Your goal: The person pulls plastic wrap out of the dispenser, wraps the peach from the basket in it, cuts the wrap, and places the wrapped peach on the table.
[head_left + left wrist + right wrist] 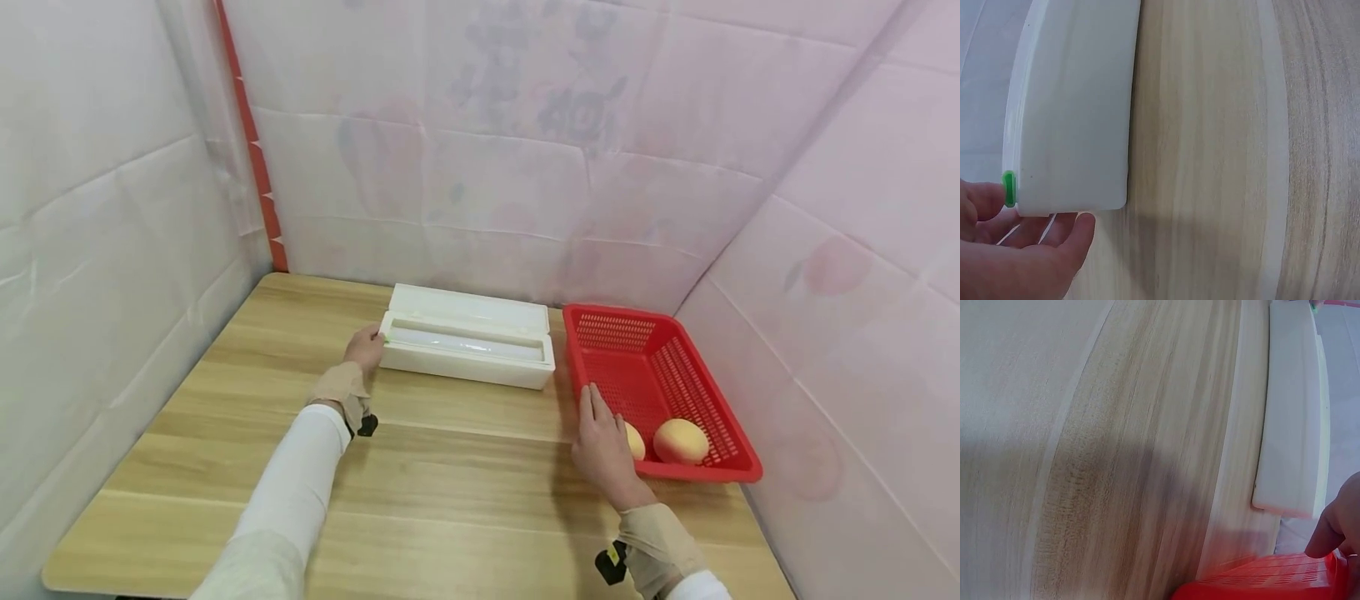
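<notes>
A long white cling film box point(465, 371) lies on the table with its lid point(468, 308) folded back. Inside it shows a whitish film roll point(465, 342). My left hand point(364, 348) holds the box's left end, its fingers bent around the corner. One fingertip touches the green slider point(1009, 189) on the top edge. On the right, my right hand point(603, 446) grips the left rim of a red plastic basket point(573, 354), with one digit point(1325, 540) over the outer side. Two yellow-pink round fruits point(681, 442) sit in the basket's near end, one partly hidden by that hand.
The wooden table point(450, 483) spans the front and left. White sheeting point(480, 192) encloses its back and sides, with a red strip point(255, 142) at the back left corner. The basket stands against the right-hand sheeting, close to the box's right end.
</notes>
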Tool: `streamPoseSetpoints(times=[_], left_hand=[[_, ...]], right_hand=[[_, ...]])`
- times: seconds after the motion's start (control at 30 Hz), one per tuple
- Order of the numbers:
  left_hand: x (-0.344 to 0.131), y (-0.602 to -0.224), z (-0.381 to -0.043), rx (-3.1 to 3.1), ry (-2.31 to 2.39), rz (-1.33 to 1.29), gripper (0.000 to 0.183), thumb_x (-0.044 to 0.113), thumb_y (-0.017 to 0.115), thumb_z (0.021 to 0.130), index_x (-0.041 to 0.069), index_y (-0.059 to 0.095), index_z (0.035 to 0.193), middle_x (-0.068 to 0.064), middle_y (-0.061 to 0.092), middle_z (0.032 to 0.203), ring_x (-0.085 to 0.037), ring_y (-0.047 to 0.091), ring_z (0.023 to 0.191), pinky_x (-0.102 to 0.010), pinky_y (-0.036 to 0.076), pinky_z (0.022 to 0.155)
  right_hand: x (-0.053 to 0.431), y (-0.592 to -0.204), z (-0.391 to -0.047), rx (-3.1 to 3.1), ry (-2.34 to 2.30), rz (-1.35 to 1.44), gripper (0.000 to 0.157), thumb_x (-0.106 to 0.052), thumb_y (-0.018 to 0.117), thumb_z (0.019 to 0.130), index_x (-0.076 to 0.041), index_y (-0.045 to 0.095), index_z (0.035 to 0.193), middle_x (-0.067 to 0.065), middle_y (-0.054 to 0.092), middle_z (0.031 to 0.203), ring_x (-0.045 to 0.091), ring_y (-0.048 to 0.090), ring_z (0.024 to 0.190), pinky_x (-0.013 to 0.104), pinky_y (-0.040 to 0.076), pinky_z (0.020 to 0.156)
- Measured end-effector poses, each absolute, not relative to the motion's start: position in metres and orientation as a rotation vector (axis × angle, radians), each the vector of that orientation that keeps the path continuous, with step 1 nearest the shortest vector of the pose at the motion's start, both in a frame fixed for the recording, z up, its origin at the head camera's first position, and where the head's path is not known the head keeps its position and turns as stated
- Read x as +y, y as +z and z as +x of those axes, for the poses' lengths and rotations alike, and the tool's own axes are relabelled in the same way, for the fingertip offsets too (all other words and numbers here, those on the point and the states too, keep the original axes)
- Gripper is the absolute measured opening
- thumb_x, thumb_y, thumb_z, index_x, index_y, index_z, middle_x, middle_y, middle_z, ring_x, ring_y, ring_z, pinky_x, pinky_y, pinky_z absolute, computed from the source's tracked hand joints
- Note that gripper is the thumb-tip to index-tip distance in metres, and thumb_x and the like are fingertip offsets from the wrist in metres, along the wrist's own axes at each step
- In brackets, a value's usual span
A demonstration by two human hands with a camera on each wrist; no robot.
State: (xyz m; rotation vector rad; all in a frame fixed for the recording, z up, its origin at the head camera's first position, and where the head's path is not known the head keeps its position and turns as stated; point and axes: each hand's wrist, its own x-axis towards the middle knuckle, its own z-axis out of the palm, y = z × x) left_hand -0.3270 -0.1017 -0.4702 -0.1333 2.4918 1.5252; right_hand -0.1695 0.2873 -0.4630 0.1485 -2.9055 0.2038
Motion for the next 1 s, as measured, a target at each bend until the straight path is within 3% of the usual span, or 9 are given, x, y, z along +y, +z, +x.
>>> streamPoseSetpoints(times=[0.2, 0.4, 0.57, 0.73, 0.87, 1.0], left_hand=[[-0.100, -0.471, -0.320, 2.495, 1.558, -0.163, 0.049, 0.023, 0.029, 0.108, 0.003, 0.034, 0.152, -0.022, 0.034, 0.157, -0.038, 0.031, 0.146, -0.051, 0.028, 0.120], [-0.104, -0.465, -0.313, 2.504, 1.523, -0.099, 0.053, 0.028, 0.031, 0.108, -0.001, 0.030, 0.152, -0.025, 0.034, 0.156, -0.040, 0.031, 0.145, -0.051, 0.028, 0.120], [-0.102, -0.457, -0.313, 2.674, 1.424, -0.007, 0.052, 0.028, 0.036, 0.107, -0.003, 0.038, 0.148, -0.027, 0.041, 0.151, -0.043, 0.037, 0.141, -0.053, 0.033, 0.117], [-0.088, -0.453, -0.317, 3.138, 1.094, 0.445, 0.034, 0.007, 0.049, 0.098, -0.005, 0.058, 0.129, -0.026, 0.059, 0.130, -0.042, 0.053, 0.124, -0.051, 0.044, 0.107], [-0.078, -0.457, -0.320, 3.303, 0.769, 0.874, 0.027, 0.001, 0.056, 0.092, -0.007, 0.063, 0.116, -0.025, 0.065, 0.115, -0.039, 0.064, 0.108, -0.047, 0.053, 0.096], [-0.070, -0.467, -0.320, 3.279, 0.486, 1.028, 0.029, 0.006, 0.057, 0.093, -0.008, 0.061, 0.117, -0.024, 0.067, 0.116, -0.038, 0.065, 0.107, -0.047, 0.054, 0.093]], right_hand=[[0.285, -0.459, -0.170, -2.903, 0.165, 0.132, 0.072, -0.003, 0.063, 0.082, 0.014, 0.033, 0.145, 0.031, 0.035, 0.153, 0.047, 0.046, 0.132, 0.071, 0.039, 0.100], [0.283, -0.454, -0.172, -2.936, 0.170, 0.084, 0.072, -0.013, 0.066, 0.087, 0.012, 0.033, 0.146, 0.032, 0.033, 0.153, 0.047, 0.039, 0.137, 0.071, 0.033, 0.106], [0.277, -0.442, -0.187, -2.813, 0.203, 0.153, 0.052, -0.010, 0.062, 0.087, 0.009, 0.048, 0.134, 0.033, 0.047, 0.139, 0.049, 0.050, 0.123, 0.066, 0.044, 0.097], [0.267, -0.433, -0.217, -2.743, 0.198, 0.256, 0.024, -0.007, 0.060, 0.090, 0.005, 0.058, 0.110, 0.027, 0.056, 0.120, 0.045, 0.058, 0.100, 0.059, 0.052, 0.077], [0.258, -0.432, -0.241, -2.744, 0.163, 0.328, 0.020, -0.006, 0.060, 0.090, 0.007, 0.060, 0.105, 0.027, 0.059, 0.112, 0.043, 0.058, 0.094, 0.056, 0.053, 0.072], [0.252, -0.438, -0.254, -2.804, 0.172, 0.352, 0.023, -0.004, 0.063, 0.089, 0.009, 0.061, 0.107, 0.025, 0.060, 0.107, 0.043, 0.057, 0.094, 0.056, 0.054, 0.072]])
